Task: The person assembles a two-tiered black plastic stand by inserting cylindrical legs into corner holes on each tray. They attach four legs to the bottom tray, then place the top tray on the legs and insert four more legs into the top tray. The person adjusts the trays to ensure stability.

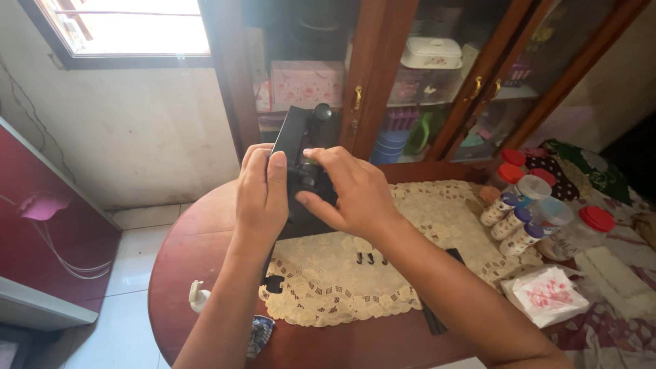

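left hand (262, 191): curled around the left side of a flat black device (295, 179), thumb lying up its front face, fingers hidden behind it.
right hand (350, 191): closed on the device's right side, thumb and fingertips pinching a small dark fitting near its middle; what the fitting is cannot be told.
black device: held upright in the air above the far middle of the worktop (198, 253), clear of the surface, with a round black knob (322, 111) sticking out at its top.
risk: as a judgement, the device hangs on finger grip alone over hard wood; if the right hand's pinch slips while working the fitting, the piece could tip and drop onto the cloth or the loose parts below.
second risk: three small black hooks (370, 258) lie loose on the lace cloth (342, 280); a falling part or a sweeping forearm could scatter them off the near edge.
surface: round reddish-brown wooden worktop, cream lace cloth across its middle, a white pump bottle (197, 297) at the left edge, small jars with purple lids (511, 220) and red-lidded tubs (598, 220) at the right edge.
room: wooden glass-door cabinet (478, 89) behind, bright window (130, 27) upper left, pale tiled floor.
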